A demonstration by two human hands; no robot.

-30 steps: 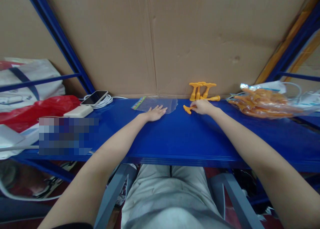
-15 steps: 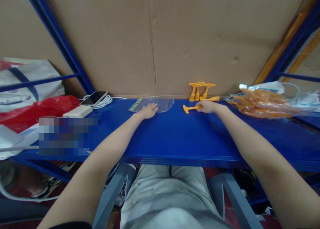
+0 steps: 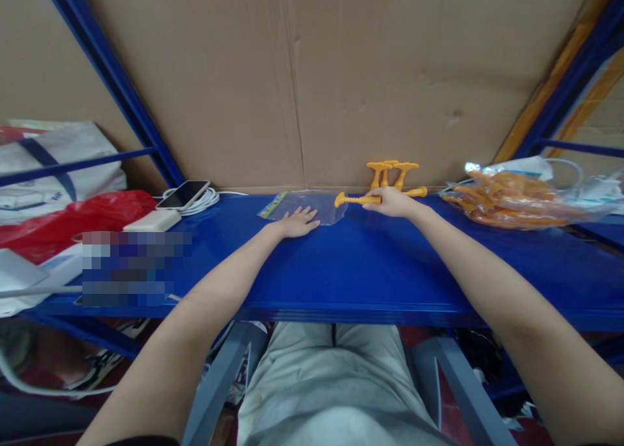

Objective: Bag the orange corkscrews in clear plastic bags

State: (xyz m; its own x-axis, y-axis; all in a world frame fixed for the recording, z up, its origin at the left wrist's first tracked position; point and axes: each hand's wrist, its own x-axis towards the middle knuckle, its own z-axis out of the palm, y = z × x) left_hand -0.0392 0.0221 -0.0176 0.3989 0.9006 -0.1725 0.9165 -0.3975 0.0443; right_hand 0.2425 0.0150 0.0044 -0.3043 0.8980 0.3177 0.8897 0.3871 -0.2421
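Observation:
My right hand (image 3: pixel 390 201) is wrapped round the end of an orange T-headed plastic piece (image 3: pixel 358 200) that looks like a toy hammer. Its head points left and reaches over the right edge of a clear plastic bag (image 3: pixel 324 207). The bag lies flat, with a coloured header strip on its left end. Fingers spread, my left hand (image 3: pixel 299 223) rests on the bag's near edge. Behind my right hand, several like orange pieces (image 3: pixel 400 173) lean upright against the cardboard, and another orange piece (image 3: pixel 417 191) lies flat, partly hidden by the hand.
A clear bag of orange pieces (image 3: pixel 511 202) lies at the right of the blue shelf (image 3: pixel 341 270). On the left are a phone (image 3: pixel 184 194) on a coiled white cable, a white box (image 3: pixel 152 220) and a red bag (image 3: pixel 82 215). Cardboard (image 3: pixel 234 95) closes the back.
My right hand has moved left with the orange T-headed piece, bringing its head to the bag's edge. My left hand and the bag have shifted slightly right and nearer.

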